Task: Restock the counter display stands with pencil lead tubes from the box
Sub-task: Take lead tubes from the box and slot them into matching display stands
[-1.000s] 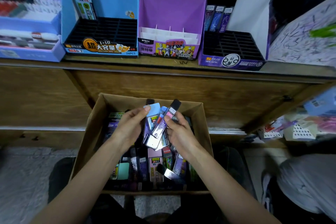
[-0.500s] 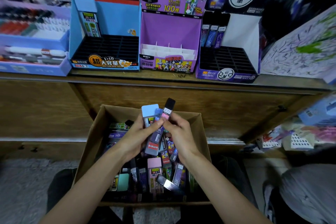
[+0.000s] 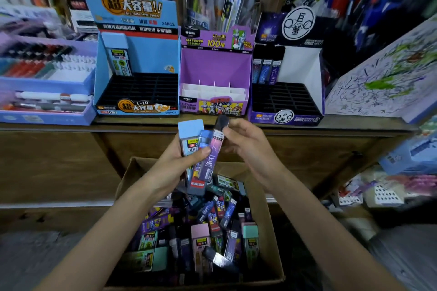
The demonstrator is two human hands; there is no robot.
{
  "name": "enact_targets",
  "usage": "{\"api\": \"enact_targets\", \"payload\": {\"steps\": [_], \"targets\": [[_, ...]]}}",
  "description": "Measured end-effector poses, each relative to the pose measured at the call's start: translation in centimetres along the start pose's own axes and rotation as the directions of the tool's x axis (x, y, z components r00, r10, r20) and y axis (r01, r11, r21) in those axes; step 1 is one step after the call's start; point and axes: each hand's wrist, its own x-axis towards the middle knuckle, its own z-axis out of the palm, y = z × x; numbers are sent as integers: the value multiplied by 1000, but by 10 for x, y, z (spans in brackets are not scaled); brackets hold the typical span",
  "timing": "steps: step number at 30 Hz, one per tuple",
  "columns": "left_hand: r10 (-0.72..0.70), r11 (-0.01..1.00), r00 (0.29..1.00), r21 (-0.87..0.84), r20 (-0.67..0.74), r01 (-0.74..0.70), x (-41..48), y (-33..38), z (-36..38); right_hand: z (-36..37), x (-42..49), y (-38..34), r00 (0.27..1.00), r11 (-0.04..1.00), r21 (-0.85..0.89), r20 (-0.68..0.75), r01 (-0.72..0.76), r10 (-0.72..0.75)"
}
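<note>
A cardboard box [image 3: 269,224] full of mixed pencil lead tubes [image 3: 212,236] sits below the wooden counter. My left hand [image 3: 169,169] grips a small bundle of tubes above the box, with a light blue capped one [image 3: 190,136] at the back. My right hand [image 3: 251,149] pinches the black-capped top of a purple tube [image 3: 214,152] in that bundle. On the counter stand three displays: a blue one [image 3: 137,94] holding one tube, a purple one [image 3: 215,71] with white dividers, and a dark violet one [image 3: 287,101] holding three tubes.
A lilac tray of pens [image 3: 45,92] stands left of the blue display. A scribbled test pad [image 3: 383,78] leans at the right. Shelves of packaged stationery [image 3: 227,0] rise behind the displays. Small goods [image 3: 387,191] lie on a lower shelf at right.
Both hands have lifted the bundle of tubes out of the box and up toward the counter edge. The view has tilted up, showing more of the displays.
</note>
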Motion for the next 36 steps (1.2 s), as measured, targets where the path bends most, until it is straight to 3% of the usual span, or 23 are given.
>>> {"api": "enact_targets", "payload": {"steps": [8,12,15,18,27,32,36], "targets": [[116,993,993,24,-26,-116,19,28,-5,-49,28,-52,985,986,-67,-71,153,-157],[124,988,992,89,-9,-122,32,41,-1,-101,49,-80,938,950,-184,-195,253,-287],[121,987,993,104,8,-122,42,45,4,-135,72,-91,887,914,-320,-303,250,-348],[121,985,993,124,8,-121,50,48,10,-159,96,-93,855,845,-484,-316,228,-412],[133,981,991,141,-5,-130,59,49,23,-169,127,-78,888,740,-623,-151,256,-434],[118,985,993,125,-19,-115,60,47,24,-174,135,-73,909,810,-557,-221,181,-354],[123,985,991,126,-42,-117,63,49,27,-168,140,-69,899,803,-579,-265,140,-348]]}}
